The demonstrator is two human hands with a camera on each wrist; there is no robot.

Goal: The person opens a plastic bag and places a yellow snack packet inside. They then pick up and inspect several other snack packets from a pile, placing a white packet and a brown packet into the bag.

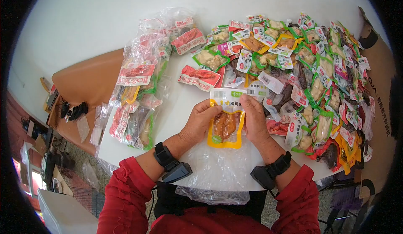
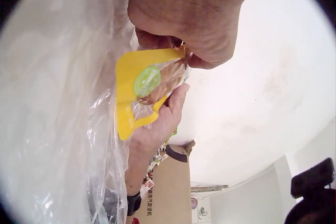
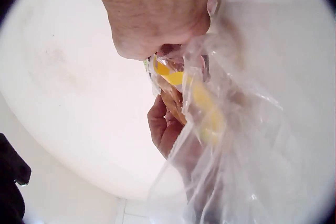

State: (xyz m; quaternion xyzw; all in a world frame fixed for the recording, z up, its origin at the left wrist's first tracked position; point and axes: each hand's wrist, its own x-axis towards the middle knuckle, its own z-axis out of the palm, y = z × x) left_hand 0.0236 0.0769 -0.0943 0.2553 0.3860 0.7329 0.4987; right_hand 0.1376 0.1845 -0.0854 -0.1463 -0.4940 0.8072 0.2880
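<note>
Between both hands a yellow-edged food pouch [image 1: 226, 127] is held upright, its clear window showing a browned piece of meat and its white top carrying a green label. The left hand [image 1: 197, 122] pinches its left side with the thumb on the front. On the opposite edge, near the top, the right hand [image 1: 255, 118] grips it, thumb also in front. Below the pouch a clear plastic bag [image 1: 218, 166] spreads over the table's front edge; its film crosses in front of the pouch in the right wrist view.
A big heap of sealed food pouches [image 1: 319, 87] covers the table's right side. Clear bags packed with pouches [image 1: 136, 78] line the left side of the white table [image 1: 174, 101]. A cardboard box [image 1: 380, 120] stands at the right edge, a brown seat [image 1: 88, 78] at left.
</note>
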